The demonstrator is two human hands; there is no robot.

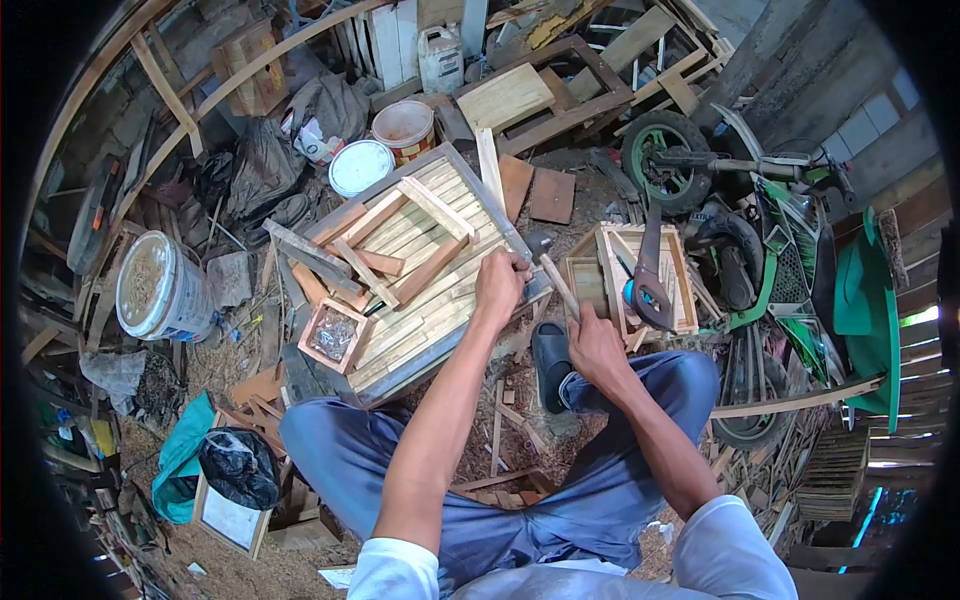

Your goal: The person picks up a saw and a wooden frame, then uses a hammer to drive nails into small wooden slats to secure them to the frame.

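Note:
My right hand point(598, 352) is wrapped round the wooden handle of a hammer point(560, 287). The hammer's dark head lies close to the right edge of a slatted wooden panel point(430, 325) with a grey border. At that same edge my left hand point(500, 285) is closed, fingertips pinched together beside the hammer head; whatever they hold is too small to make out. On the panel rest a rectangular wooden frame point(437, 268), several loose wood pieces, and a small wooden box point(334, 336) filled with what look like nails.
Right of the hammer, a handsaw point(652, 290) lies across an open wooden crate point(688, 262). Beyond stands a green-and-black motorbike point(765, 260). Buckets point(362, 168) line the panel's far left side, and a larger bucket point(165, 290) stands farther left. Wood scraps litter the floor.

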